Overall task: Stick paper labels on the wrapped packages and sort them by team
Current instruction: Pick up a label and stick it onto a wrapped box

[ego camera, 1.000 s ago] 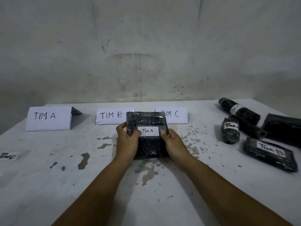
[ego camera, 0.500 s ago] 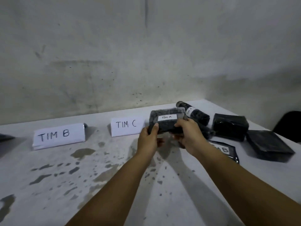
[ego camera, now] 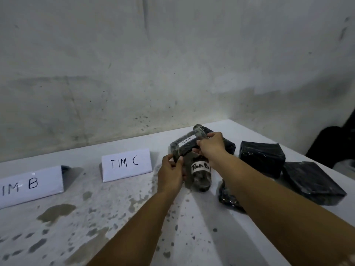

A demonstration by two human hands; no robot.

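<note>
Both hands [ego camera: 171,175] [ego camera: 211,144] grip the flat black wrapped package [ego camera: 187,145] (label "TIM A") — held by thin edges, it could slip onto the black roll [ego camera: 200,172] below the fingers.

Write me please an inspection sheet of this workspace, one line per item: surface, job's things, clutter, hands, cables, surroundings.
Surface: white table with many dark stains and chipped spots.
Job's things: flat black package labelled TIM A, held tilted above the table; wrapped roll labelled TIM B lying below it; two black blocks at the right, no label visible; another dark package partly hidden under the right forearm; sign TIM C and sign TIM B standing.
Clutter: nothing seen.
Hands: left hand and right hand both grip the TIM A package.
Cables: nothing seen.
Surroundings: stained grey wall; dark object beyond the table's right edge, unclear.
</note>
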